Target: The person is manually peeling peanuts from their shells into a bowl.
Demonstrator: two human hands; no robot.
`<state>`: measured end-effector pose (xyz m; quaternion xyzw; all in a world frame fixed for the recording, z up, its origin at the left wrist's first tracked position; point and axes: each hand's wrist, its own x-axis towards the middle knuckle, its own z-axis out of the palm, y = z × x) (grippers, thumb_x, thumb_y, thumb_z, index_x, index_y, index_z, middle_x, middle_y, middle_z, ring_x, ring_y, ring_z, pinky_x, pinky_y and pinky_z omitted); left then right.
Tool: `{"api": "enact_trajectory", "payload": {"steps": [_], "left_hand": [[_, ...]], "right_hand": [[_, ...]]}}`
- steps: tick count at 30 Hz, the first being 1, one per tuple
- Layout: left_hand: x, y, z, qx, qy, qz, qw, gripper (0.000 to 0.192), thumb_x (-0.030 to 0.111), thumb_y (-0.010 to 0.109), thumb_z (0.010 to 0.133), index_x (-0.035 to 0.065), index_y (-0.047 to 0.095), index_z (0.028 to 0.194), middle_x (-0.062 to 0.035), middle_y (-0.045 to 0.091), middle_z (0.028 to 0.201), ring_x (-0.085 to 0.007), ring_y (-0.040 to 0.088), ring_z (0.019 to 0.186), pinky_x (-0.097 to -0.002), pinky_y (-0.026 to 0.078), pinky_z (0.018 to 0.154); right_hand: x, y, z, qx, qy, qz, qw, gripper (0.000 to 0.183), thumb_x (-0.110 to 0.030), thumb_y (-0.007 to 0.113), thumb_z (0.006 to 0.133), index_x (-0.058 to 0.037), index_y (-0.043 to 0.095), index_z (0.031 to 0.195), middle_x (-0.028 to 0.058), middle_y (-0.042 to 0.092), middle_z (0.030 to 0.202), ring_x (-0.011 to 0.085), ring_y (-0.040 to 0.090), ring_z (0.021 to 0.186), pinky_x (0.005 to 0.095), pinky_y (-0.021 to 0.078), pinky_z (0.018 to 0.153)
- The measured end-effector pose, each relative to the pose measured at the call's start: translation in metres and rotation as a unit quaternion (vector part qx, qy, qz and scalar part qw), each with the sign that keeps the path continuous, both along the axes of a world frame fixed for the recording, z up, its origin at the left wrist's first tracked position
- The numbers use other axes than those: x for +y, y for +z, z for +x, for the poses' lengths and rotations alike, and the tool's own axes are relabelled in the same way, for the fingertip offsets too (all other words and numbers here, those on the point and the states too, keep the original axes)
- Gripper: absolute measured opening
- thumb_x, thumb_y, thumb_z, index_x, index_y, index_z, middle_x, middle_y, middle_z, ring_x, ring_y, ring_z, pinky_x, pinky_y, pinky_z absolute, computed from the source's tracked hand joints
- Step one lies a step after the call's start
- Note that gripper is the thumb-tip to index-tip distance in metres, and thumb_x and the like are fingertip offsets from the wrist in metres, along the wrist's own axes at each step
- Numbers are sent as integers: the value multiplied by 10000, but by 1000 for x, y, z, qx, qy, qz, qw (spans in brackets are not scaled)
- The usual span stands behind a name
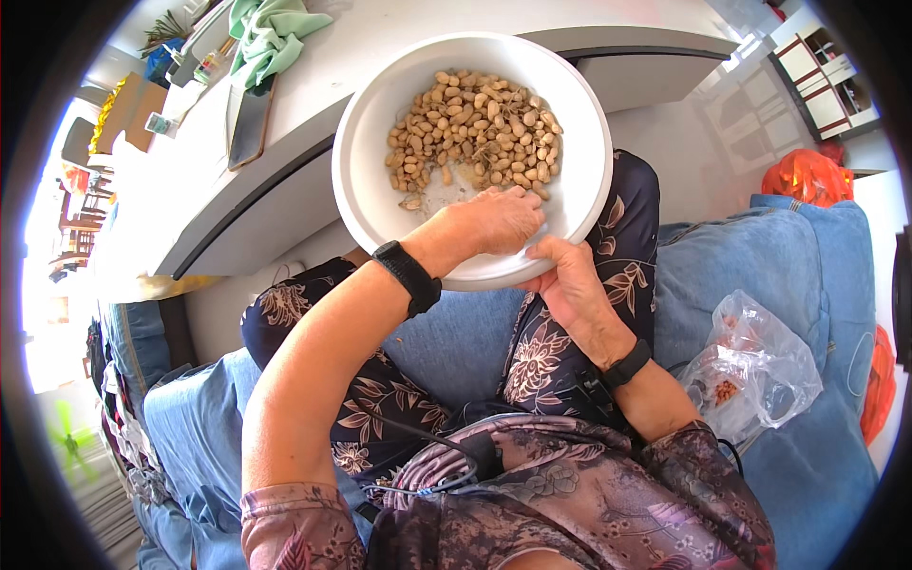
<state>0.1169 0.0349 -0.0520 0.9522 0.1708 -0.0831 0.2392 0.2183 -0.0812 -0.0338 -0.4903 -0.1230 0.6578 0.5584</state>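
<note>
A round white plastic basin (pixel 356 206) is tilted over the person's knees, near the table edge. Unshelled peanuts (pixel 484 121) are heaped towards its far side, with crumbs and stem bits on the bare floor nearer the hands. My left hand (pixel 499 221) reaches inside the basin, back up, its fingers curled at the near right edge of the heap; what lies beneath them is hidden. With its thumb over the near rim and its fingers beneath, my right hand (pixel 566 278) grips the basin. Both wrists wear black bands.
The white table (pixel 313 92) beyond carries a green cloth (pixel 271 35) and a dark phone-like slab (pixel 251 125). A clear plastic bag (pixel 755 370) with reddish kernels lies at the right on the blue denim-covered sofa (pixel 734 263). Red plastic bags (pixel 809 178) stand farther back. Cables cross my lap.
</note>
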Motion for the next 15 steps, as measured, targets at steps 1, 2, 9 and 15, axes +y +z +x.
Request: {"api": "enact_trajectory", "payload": {"steps": [1, 2, 9, 15], "left_hand": [[-2, -1, -1, -7, 1, 16, 1000, 248, 71, 535, 811, -18, 576, 1039, -120, 543, 1097, -312, 475, 1134, -427, 454, 912], [-3, -2, -3, -7, 2, 17, 1000, 248, 71, 535, 811, -18, 576, 1039, -120, 543, 1097, -312, 475, 1134, -427, 454, 912], [-5, 1, -30, 50, -2, -19, 999, 191, 84, 531, 804, -20, 625, 934, -138, 592, 1007, -318, 545, 1019, -416, 484, 831], [13, 0, -65, -43, 99, -110, 988, 198, 51, 501, 760, -11, 646, 880, -199, 639, 910, -333, 613, 904, -417, 494, 788]], "right_hand": [[0, 0, 0, -6, -3, 0, 1000, 383, -43, 561, 729, 135, 504, 1064, 166, 610, 955, 252, 670, 758, 386, 607, 614], [0, 0, 0, -7, -2, 1, 1000, 383, -43, 561, 729, 135, 504, 1064, 166, 610, 955, 252, 670, 758, 386, 607, 614], [-2, -1, 1, 16, -15, 1, 1000, 365, -30, 560, 730, 179, 511, 1025, 208, 611, 946, 285, 669, 764, 403, 605, 629], [-1, 3, -1, 19, -14, -3, 1000, 404, -22, 553, 731, 181, 483, 1073, 225, 613, 968, 306, 672, 796, 406, 608, 641]]}}
